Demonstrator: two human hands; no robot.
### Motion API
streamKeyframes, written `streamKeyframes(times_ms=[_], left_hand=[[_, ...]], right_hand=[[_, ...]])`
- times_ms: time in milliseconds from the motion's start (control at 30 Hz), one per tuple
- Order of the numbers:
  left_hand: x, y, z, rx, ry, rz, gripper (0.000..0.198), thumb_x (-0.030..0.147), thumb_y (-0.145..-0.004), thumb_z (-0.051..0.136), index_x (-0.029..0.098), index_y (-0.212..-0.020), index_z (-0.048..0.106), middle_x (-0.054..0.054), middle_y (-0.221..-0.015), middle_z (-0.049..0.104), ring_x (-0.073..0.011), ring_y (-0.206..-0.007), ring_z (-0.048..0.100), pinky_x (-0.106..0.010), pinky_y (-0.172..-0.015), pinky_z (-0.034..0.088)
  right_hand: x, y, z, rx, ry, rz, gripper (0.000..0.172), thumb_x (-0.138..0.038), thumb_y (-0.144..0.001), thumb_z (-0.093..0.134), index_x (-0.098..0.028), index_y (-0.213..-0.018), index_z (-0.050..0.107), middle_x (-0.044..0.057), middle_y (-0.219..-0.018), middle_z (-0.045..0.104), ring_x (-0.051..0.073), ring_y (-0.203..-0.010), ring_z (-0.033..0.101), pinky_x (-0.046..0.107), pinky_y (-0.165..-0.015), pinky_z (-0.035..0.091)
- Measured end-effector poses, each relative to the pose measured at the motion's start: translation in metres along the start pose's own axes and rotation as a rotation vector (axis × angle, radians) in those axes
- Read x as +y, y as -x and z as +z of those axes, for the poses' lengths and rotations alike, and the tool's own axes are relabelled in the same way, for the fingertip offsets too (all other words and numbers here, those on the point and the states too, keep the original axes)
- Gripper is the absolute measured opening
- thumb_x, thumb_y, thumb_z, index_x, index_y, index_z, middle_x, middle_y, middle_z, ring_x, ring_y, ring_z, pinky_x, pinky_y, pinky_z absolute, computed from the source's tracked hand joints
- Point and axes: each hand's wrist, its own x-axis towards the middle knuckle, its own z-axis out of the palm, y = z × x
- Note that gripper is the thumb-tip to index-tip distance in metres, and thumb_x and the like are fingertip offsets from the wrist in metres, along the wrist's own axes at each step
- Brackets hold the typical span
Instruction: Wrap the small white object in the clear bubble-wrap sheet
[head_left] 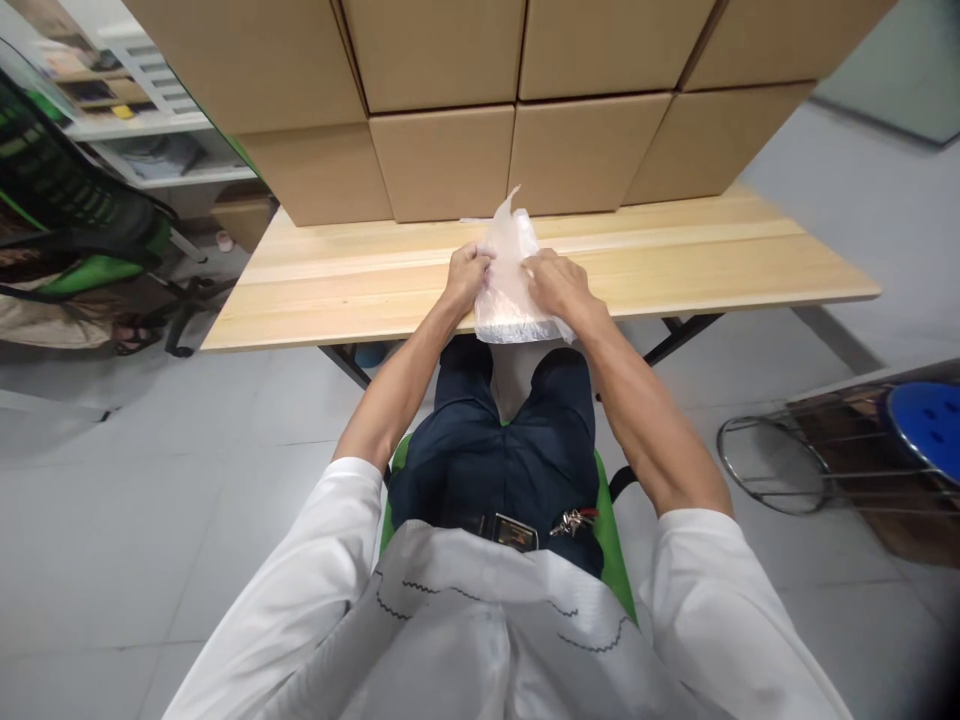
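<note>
A pale, translucent plastic bag (504, 282) with crinkled, shiny edges lies at the near edge of the wooden table (330, 290), its lower end reaching past that edge. A thin flap stands up from its far end. My left hand (467, 276) is closed on the bag's left side, fingers curled and thumb against it. On the opposite side my right hand (556, 284) grips the bag, its fingers bent inward. Whether anything lies inside the bag I cannot make out.
Stacked cardboard boxes (442, 160) stand along the table's far side, close beyond my hands. To the left are a black and green chair (82, 190) and white shelves (165, 125). A blue stool (930, 415) lies on its side at the right. I sit on a green seat (616, 560).
</note>
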Motion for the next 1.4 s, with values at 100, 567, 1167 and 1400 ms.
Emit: streamKeyframes(times_ms=[100, 567, 1167, 1400], left_hand=[[0.004, 0.002, 0.0, 0.021, -0.015, -0.01, 0.032, -0.006, -0.098, 0.056, 0.021, -0.081, 0.061, 0.007, -0.062, 0.047, -0.01, -0.054, 0.043, -0.024, -0.055, 0.029], [0.008, 0.0, -0.002, 0.067, -0.003, -0.029, 0.034, -0.005, -0.098, 0.061, 0.022, -0.077, 0.058, 0.006, -0.063, 0.048, -0.0098, -0.053, 0.04, -0.023, -0.053, 0.027], [0.001, -0.008, -0.009, 0.17, 0.089, 0.026, 0.031, -0.001, -0.099, 0.068, 0.021, -0.078, 0.06, 0.006, -0.064, 0.046, -0.009, -0.053, 0.039, -0.023, -0.055, 0.024], [0.003, -0.007, -0.01, 0.178, 0.102, 0.022, 0.032, 0.003, -0.096, 0.073, 0.022, -0.077, 0.056, 0.006, -0.068, 0.049, -0.0095, -0.056, 0.041, -0.022, -0.057, 0.029]], right_hand=[[0.014, -0.003, -0.009, 0.013, -0.038, 0.072, 0.067, -0.021, -0.114, 0.056, -0.023, -0.18, 0.067, 0.019, -0.172, 0.073, 0.047, -0.155, 0.07, 0.066, -0.13, 0.058], [0.044, 0.006, -0.008, 0.179, -0.116, 0.115, 0.067, -0.049, -0.117, 0.049, -0.03, -0.179, 0.065, 0.015, -0.178, 0.069, 0.053, -0.164, 0.058, 0.085, -0.134, 0.05], [0.099, 0.008, -0.015, 0.068, -0.029, 0.28, 0.074, -0.032, -0.115, 0.058, -0.009, -0.185, 0.056, 0.029, -0.174, 0.069, 0.051, -0.163, 0.065, 0.068, -0.136, 0.052], [0.12, 0.008, -0.014, 0.093, -0.029, 0.313, 0.062, -0.035, -0.115, 0.061, -0.011, -0.172, 0.071, 0.027, -0.168, 0.075, 0.049, -0.157, 0.069, 0.065, -0.132, 0.055]])
